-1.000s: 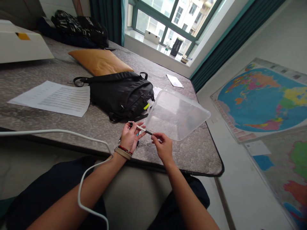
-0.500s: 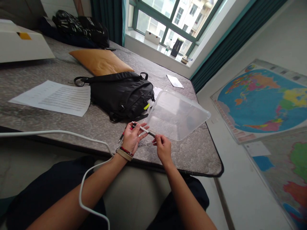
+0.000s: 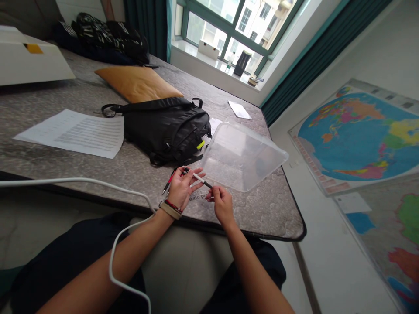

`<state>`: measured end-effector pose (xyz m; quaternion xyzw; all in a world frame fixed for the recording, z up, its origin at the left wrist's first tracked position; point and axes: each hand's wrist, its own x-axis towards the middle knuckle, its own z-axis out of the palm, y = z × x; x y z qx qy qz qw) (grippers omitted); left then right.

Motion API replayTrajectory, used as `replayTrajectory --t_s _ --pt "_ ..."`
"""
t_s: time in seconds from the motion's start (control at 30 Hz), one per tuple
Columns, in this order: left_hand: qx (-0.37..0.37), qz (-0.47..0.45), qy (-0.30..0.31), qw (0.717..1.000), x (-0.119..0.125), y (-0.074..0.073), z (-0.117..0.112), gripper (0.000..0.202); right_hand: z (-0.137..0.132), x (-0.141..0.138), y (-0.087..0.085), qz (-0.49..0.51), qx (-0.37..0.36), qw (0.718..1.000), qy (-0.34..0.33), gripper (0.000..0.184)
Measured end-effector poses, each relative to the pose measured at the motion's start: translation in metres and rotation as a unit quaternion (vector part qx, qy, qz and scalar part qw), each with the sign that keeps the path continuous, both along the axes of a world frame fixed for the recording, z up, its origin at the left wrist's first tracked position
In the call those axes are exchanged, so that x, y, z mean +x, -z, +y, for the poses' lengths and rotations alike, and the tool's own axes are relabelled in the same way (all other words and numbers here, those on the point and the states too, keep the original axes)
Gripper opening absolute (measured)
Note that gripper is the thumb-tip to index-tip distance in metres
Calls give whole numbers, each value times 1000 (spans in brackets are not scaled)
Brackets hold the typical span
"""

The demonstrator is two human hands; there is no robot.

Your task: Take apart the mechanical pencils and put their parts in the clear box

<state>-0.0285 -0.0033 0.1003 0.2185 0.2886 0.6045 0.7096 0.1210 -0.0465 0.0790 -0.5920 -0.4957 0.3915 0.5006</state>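
Between my two hands is a slim white-and-black pen [image 3: 198,178], tilted down to the right. My left hand [image 3: 181,188], palm up, pinches its upper end between thumb and forefinger; the other fingers are spread. My right hand [image 3: 223,204] grips the dark lower end with its fingertips. Behind my left hand a red-and-black pen [image 3: 168,182] slants down toward the mattress; whether the hand holds it or it lies there, I cannot tell. Just beyond the hands lie a black backpack [image 3: 163,126] and a clear plastic box or lid [image 3: 242,161].
All this is on a grey patterned mattress [image 3: 262,213]. A printed sheet [image 3: 81,135] lies left of the backpack, with an orange cushion [image 3: 137,83] behind. A white cable [image 3: 111,257] loops across my left forearm. A large white box [image 3: 29,61] stands at far left.
Hardly anything differs. Both hands keep their hold on the white-and-black pen, with only slight finger movement at my right hand.
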Motion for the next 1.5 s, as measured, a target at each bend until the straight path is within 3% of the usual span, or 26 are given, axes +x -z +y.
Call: replayTrajectory --t_s 0.07,0.27,0.67,0.87,1.07,1.2,1.3,1.5 --pt "2 0 9 1000 0 0 0 32 0 1 1 27 -16 999 -5 45" --pt "2 2 14 1000 1 -1 -1 33 -5 1 0 38 13 999 -20 31" --pt "-7 15 34 999 1 -2 -2 34 -9 2 5 20 -17 999 -23 48" --pt "-23 36 33 999 5 6 -5 37 -18 3 11 26 -11 999 -23 36" --pt "-24 31 55 998 8 13 -6 38 -26 5 18 6 -10 1000 -22 43" --pt "-22 30 69 997 11 16 -8 38 -33 3 25 70 -43 996 -27 47" --pt "-34 29 91 995 15 20 -12 37 -39 1 27 188 -95 977 -29 45" --pt "-30 8 164 986 19 20 -19 32 -60 3 18 392 -188 896 -84 39"
